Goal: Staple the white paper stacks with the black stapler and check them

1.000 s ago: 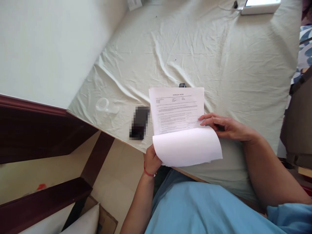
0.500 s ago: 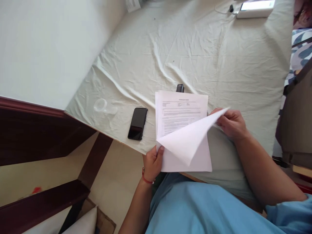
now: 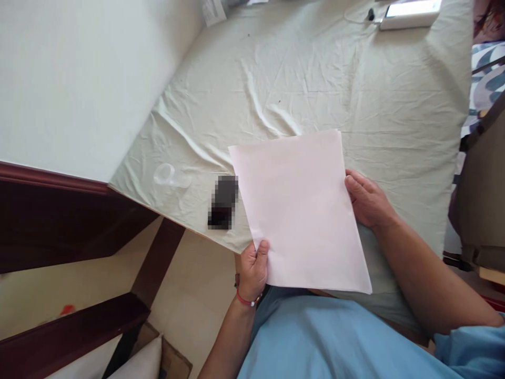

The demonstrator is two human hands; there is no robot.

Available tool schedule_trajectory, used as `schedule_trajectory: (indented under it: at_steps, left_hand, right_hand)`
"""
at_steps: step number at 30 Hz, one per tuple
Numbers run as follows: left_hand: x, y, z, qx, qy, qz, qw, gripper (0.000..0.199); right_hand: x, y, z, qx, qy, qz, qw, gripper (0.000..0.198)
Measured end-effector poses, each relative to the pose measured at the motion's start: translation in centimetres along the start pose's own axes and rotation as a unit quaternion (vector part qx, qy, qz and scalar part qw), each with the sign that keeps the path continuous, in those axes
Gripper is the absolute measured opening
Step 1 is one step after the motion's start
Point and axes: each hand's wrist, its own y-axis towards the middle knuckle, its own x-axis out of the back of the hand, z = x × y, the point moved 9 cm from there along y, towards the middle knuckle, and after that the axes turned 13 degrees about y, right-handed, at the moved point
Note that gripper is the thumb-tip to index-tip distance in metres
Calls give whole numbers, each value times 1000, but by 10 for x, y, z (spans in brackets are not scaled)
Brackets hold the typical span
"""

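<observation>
A stack of paper sheets (image 3: pixel 295 210) is held up between my two hands near the table's front edge, its blank white side showing. My left hand (image 3: pixel 254 268) grips the lower left edge, thumb on top and fingers out of sight underneath. At the right edge my right hand (image 3: pixel 369 199) is closed on the sheets, its thumb along the margin and its other fingers partly hidden. Left of the stack lies a dark phone (image 3: pixel 223 202), blurred into blocks. The stack hides the cloth beneath it.
A pale green cloth (image 3: pixel 311 68) with creases covers the table. On it are a clear plastic ring-shaped piece (image 3: pixel 164 174) at left and a white device with a cable (image 3: pixel 410 15) at the far right. Dark wooden furniture (image 3: pixel 59 216) borders the left, and a brown chair-like object (image 3: pixel 479 200) the right.
The top sheet, half lifted before with print visible underneath, no longer shows as a fold. A blank side now faces up, and the stack is tilted. The small black object behind it is hidden.
</observation>
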Motion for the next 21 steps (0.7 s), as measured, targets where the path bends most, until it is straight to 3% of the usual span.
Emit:
schedule_trajectory:
  at_steps: [3,7,11,13,16,19,21]
  left_hand:
    - [-10,-2,-7,-20,50,28,998,49]
    - [-14,-2,-13,-33,85,41,995,49]
    - [-20,4,-17,-36,89,100,990,47]
    - [-19,11,-21,-28,72,120,990,46]
    - [-10,30,-37,-28,30,102,994,46]
    - [-8,52,-55,-21,-80,91,992,51]
    - [-14,64,-56,21,-137,95,986,56]
  right_hand:
    - [-8,-7,-8,-76,109,35,991,50]
    - [-3,-7,-7,-80,157,15,984,43]
    - [-2,-5,-19,-110,164,-3,980,35]
    - [-4,-5,-25,-121,171,-6,978,33]
    - [-11,-8,-29,-136,179,12,974,29]
    - [-19,-14,-31,-157,167,41,973,30]
    - [-23,-18,-33,-177,147,63,971,32]
